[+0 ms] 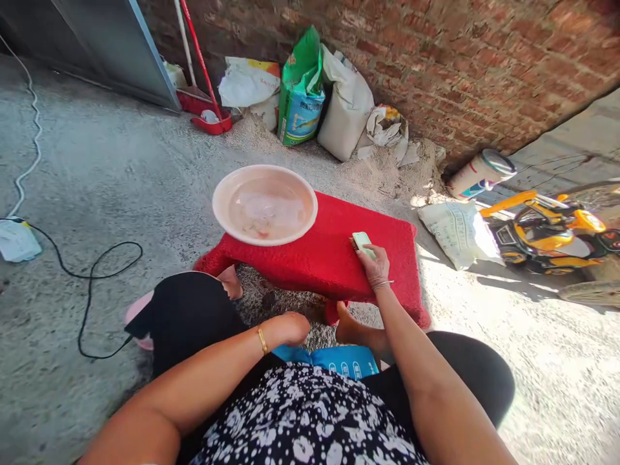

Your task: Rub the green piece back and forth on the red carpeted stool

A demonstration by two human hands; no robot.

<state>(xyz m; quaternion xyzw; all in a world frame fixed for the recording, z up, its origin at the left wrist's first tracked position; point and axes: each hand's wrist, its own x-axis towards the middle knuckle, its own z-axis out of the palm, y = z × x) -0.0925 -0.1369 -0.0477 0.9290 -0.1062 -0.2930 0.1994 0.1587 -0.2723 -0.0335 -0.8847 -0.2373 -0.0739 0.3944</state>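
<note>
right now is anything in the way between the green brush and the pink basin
Nothing visible: the right hand holds the green brush, and only a stretch of red cover shows between it and the pink basin.

The right hand (376, 266) grips a pale-green brush (361, 241) on the red cloth-covered desk (390, 242); a pale pink basin (223, 205) of water (264, 205) sits toward its left end; the left hand (292, 328) hangs apart from both, fingers hidden; a green sack (299, 106) stands near the brick wall (436, 84).
</note>
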